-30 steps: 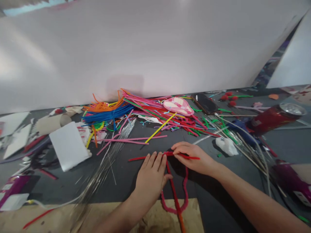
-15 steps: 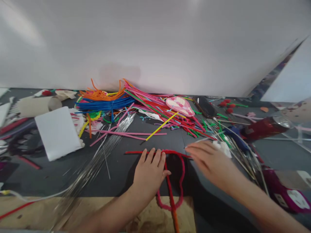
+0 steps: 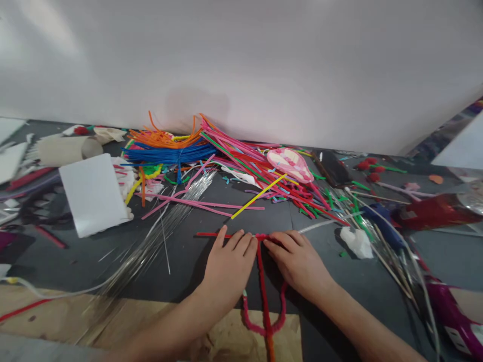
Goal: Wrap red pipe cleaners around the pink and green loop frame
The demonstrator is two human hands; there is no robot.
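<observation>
A red pipe cleaner (image 3: pixel 207 234) lies crosswise on the dark table. My left hand (image 3: pixel 230 264) rests over it with fingertips on it, its left end sticking out. Close by, my right hand (image 3: pixel 300 259) has its fingers closed at the junction where a red upright pipe cleaner (image 3: pixel 263 281) meets the crosspiece. Below, a dark pink fuzzy strand (image 3: pixel 283 314) curves around that upright, which turns orange at the bottom. Both thumbs and parts of the strands are hidden under the hands.
Behind lie blue pipe cleaners (image 3: pixel 166 155), orange ones (image 3: pixel 151 137), a pink-and-white oval piece (image 3: pixel 290 165) and a phone (image 3: pixel 334 169). Bare wires (image 3: pixel 151 251) and a white card (image 3: pixel 94 196) are left; a white crumpled piece (image 3: pixel 355 242) and red roll (image 3: pixel 433 213) lie right.
My right hand has moved left from the crosspiece's right end to the junction beside my left hand. My left hand stays on the crosspiece. The view has shifted slightly.
</observation>
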